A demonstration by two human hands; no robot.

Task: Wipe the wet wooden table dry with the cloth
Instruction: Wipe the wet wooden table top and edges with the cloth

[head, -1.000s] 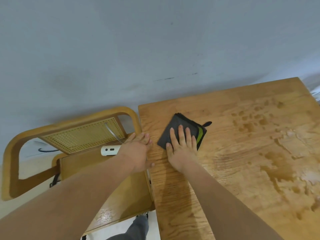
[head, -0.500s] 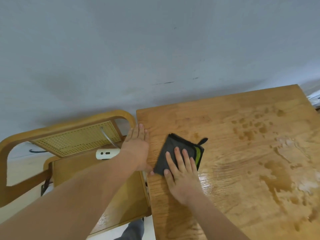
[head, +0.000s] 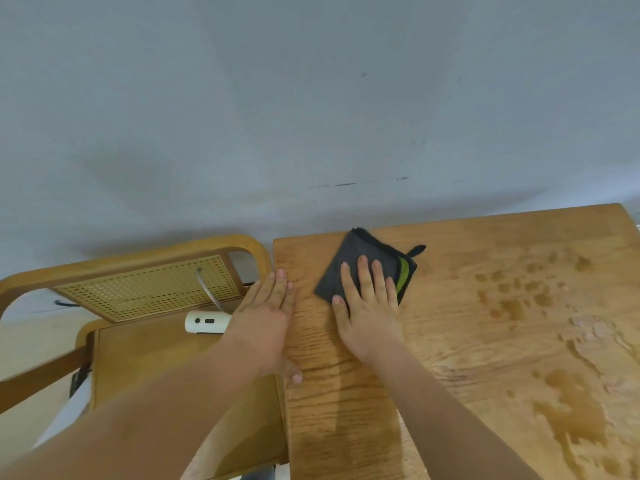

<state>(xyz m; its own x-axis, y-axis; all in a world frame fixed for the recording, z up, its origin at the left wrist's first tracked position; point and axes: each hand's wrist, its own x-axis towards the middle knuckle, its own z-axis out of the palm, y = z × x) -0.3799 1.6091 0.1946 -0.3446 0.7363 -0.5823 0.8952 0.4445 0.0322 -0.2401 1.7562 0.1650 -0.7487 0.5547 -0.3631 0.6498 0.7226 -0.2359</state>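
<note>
Chair (head: 138,258): stands at 9 o'clock of the desk (head: 485,358), just beside its left edge, with a small white device (head: 206,321) lying on the seat.
Left grip (head: 266,313): released, fingers straight and together, palm flat on the desk's left edge. It is planted as it was half a second ago, and I take it for a brace.
Cloth (head: 360,247): dark, folded, with a green trim and a small loop at its 2 o'clock corner. It lies flat near the desk's far edge, toward the 11 o'clock corner.
Right grip (head: 370,313): released, fingers spread and straight, pressing down on the cloth's near half and pinching nothing.
Change: half a second ago the cloth sat nearer the person. It has now been pushed toward 12 o'clock, up to the far edge.
Meaning: this looks like a back-and-forth stroke on the left strip, which shows only a dull damp streak at 6 o'clock of the grip.
Water patches (head: 571,410): drops and pools spread from 3 to 5 o'clock of the cloth, well apart from it, so most of the drying seems left to do.
</note>
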